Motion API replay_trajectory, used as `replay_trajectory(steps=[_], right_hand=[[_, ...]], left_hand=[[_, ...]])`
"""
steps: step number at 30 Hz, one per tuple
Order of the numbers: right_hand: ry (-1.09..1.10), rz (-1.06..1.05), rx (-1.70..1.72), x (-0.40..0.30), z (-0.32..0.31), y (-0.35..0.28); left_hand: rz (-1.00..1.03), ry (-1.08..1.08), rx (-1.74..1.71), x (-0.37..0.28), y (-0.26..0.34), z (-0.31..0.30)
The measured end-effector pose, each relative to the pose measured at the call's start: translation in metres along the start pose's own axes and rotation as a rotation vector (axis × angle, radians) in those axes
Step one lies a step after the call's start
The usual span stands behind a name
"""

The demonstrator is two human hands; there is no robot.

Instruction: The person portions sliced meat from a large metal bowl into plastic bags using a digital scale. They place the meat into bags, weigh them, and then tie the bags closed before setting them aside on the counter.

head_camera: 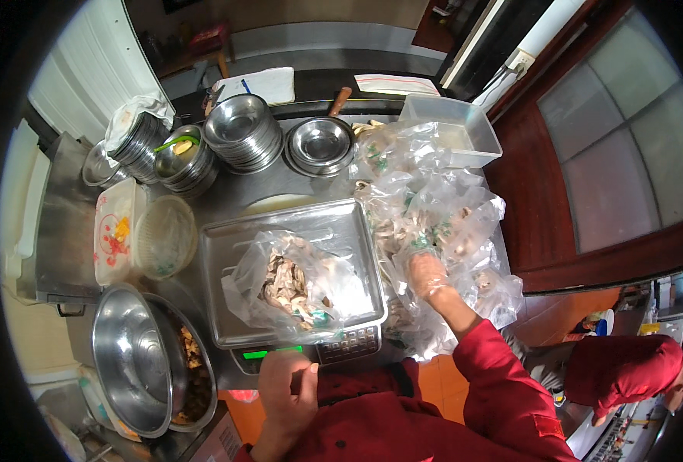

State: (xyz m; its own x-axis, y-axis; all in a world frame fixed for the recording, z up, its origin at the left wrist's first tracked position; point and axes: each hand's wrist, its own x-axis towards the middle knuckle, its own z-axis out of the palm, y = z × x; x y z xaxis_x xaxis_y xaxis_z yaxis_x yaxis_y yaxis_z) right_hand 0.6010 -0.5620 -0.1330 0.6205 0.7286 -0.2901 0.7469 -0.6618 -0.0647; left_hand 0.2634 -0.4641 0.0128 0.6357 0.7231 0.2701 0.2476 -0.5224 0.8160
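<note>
A clear plastic bag of sliced mushrooms [283, 283] lies open on the metal tray [220, 300] of a digital scale [350, 345]. My bare left hand [288, 378] is just in front of the scale's lit green display, fingers curled and nothing visible in them. To the right of the tray, my right hand [428, 275], in a clear plastic glove, reaches into a heap of clear bags [457, 208]. These bags also hold sliced mushrooms. Plastic hides its fingertips, so any grip there is unclear.
Stacked metal bowls [240, 133] and a wooden-handled tool [340, 101] line the back. A clear plastic bin [462, 130] stands behind the bags. At left are a lidded container [116, 242], a round plastic tub [165, 237] and large steel basins [133, 358]. Another person [624, 369] is at right.
</note>
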Motion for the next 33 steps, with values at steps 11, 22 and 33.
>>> replay_trajectory(steps=[11, 22, 33], right_hand=[[0.18, 0.277, 1.08, -0.102, -0.146, -0.002], [0.236, -0.285, 1.145, -0.107, -0.155, -0.158], [0.436, -0.43, 0.777, -0.127, -0.162, -0.119]], left_hand=[[-0.082, 0.261, 0.136, 0.015, -0.014, -0.026], [-0.398, 0.371, -0.243, 0.073, -0.049, -0.02], [-0.252, 0.257, 0.059, 0.075, -0.023, -0.046]])
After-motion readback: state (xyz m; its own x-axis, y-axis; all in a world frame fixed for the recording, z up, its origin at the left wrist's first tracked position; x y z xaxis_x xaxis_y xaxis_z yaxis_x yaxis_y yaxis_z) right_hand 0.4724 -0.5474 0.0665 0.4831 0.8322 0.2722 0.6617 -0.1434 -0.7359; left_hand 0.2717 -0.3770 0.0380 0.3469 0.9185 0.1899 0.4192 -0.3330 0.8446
